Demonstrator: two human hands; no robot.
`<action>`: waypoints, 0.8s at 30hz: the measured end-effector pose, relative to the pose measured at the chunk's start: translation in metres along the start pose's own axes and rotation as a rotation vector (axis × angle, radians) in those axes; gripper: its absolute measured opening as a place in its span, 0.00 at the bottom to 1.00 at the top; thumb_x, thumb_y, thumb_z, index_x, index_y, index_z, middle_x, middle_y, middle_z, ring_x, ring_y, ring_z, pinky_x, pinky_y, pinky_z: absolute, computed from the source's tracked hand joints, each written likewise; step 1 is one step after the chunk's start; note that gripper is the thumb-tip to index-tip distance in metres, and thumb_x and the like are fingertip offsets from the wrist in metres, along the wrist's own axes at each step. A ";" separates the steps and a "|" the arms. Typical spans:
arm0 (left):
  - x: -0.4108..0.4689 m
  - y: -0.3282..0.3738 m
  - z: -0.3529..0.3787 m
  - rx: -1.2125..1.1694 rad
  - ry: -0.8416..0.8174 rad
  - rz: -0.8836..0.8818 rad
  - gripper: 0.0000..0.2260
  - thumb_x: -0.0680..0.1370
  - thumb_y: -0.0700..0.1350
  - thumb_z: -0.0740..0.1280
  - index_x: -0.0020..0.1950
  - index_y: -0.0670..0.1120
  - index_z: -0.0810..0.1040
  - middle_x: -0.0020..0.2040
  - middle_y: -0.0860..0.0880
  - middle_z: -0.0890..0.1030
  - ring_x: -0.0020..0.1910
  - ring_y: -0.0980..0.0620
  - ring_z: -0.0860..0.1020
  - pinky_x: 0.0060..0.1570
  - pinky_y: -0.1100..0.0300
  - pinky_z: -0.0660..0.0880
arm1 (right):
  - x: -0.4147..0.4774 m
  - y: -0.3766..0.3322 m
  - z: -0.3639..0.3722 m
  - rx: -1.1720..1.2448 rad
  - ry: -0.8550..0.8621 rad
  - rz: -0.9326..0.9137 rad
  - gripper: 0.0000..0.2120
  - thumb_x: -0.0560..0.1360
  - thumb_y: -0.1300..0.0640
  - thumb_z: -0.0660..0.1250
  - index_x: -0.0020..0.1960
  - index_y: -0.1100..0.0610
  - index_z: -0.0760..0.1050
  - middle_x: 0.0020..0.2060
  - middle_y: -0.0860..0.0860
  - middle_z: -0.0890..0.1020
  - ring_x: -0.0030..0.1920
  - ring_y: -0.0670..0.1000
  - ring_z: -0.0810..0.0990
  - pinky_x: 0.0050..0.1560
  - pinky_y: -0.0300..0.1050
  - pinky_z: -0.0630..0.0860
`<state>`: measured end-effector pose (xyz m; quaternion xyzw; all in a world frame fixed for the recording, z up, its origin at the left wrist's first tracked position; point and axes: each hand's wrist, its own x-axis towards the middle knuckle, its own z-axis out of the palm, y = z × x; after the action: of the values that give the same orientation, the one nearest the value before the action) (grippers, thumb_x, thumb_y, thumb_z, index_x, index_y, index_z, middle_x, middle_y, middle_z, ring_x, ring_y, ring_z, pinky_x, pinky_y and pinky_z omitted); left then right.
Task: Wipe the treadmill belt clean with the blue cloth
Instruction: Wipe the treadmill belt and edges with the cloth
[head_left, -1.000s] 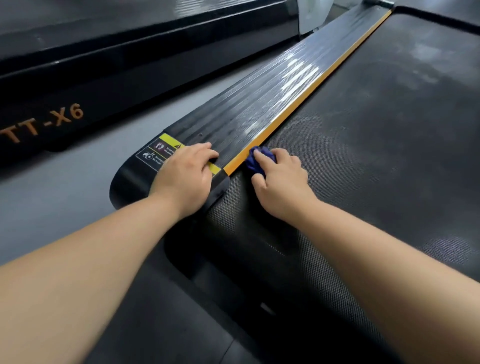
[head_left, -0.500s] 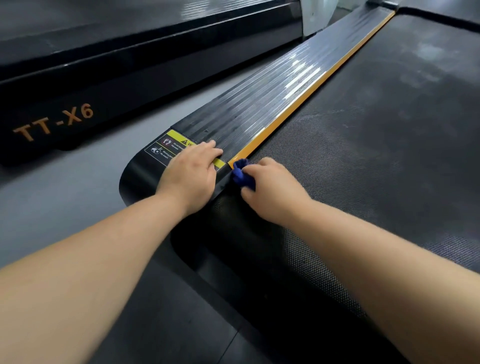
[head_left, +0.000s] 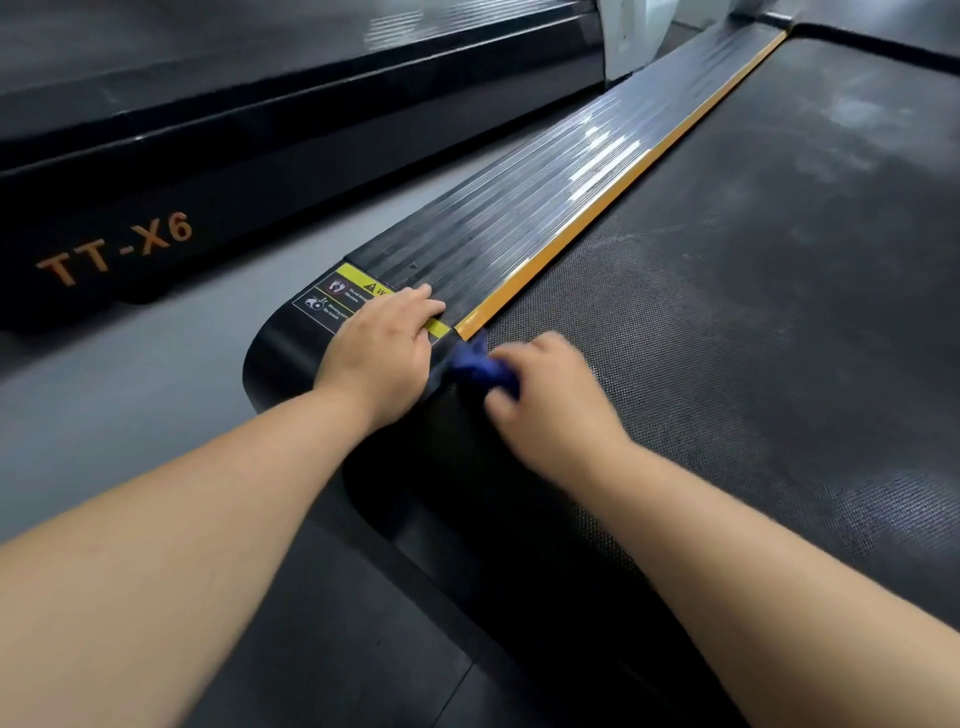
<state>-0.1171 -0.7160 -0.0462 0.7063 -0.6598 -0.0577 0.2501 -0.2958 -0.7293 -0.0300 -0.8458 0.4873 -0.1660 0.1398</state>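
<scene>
The black textured treadmill belt fills the right side, with pale dusty smears toward its far end. My right hand grips a bunched blue cloth and presses it on the belt's near left edge, just below the end of the orange strip. It is blurred by motion. My left hand rests flat on the ribbed black side rail, partly covering the yellow warning sticker.
A second black treadmill marked TT-X6 lies to the left across a strip of grey floor. A white upright post stands at the far end of the rail. Dark rubber flooring lies below my arms.
My right hand slid the cloth toward me along the belt's left edge, from beside the orange strip to just past its end. My left hand stayed on the rail.
</scene>
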 end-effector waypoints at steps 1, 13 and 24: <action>0.000 -0.001 0.000 -0.012 -0.004 -0.008 0.18 0.80 0.39 0.57 0.69 0.47 0.72 0.73 0.50 0.67 0.72 0.51 0.63 0.72 0.58 0.54 | 0.009 0.008 -0.003 0.002 0.044 0.097 0.11 0.73 0.53 0.64 0.54 0.55 0.76 0.50 0.55 0.73 0.52 0.57 0.72 0.49 0.43 0.67; 0.001 -0.004 -0.013 -0.166 -0.094 -0.031 0.18 0.79 0.37 0.56 0.65 0.47 0.76 0.71 0.53 0.69 0.71 0.57 0.64 0.69 0.66 0.55 | 0.003 0.003 -0.001 0.039 0.065 0.120 0.14 0.74 0.52 0.63 0.57 0.56 0.75 0.52 0.57 0.72 0.54 0.58 0.72 0.55 0.46 0.69; 0.001 -0.004 -0.015 -0.220 -0.129 -0.072 0.18 0.79 0.37 0.56 0.63 0.49 0.77 0.71 0.55 0.70 0.70 0.59 0.65 0.70 0.65 0.56 | -0.019 -0.019 0.014 0.088 0.016 -0.027 0.14 0.74 0.52 0.63 0.58 0.55 0.75 0.51 0.55 0.71 0.55 0.57 0.70 0.54 0.47 0.69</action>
<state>-0.1071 -0.7128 -0.0348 0.6924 -0.6386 -0.1841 0.2809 -0.2845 -0.7022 -0.0378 -0.8441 0.4691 -0.1958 0.1708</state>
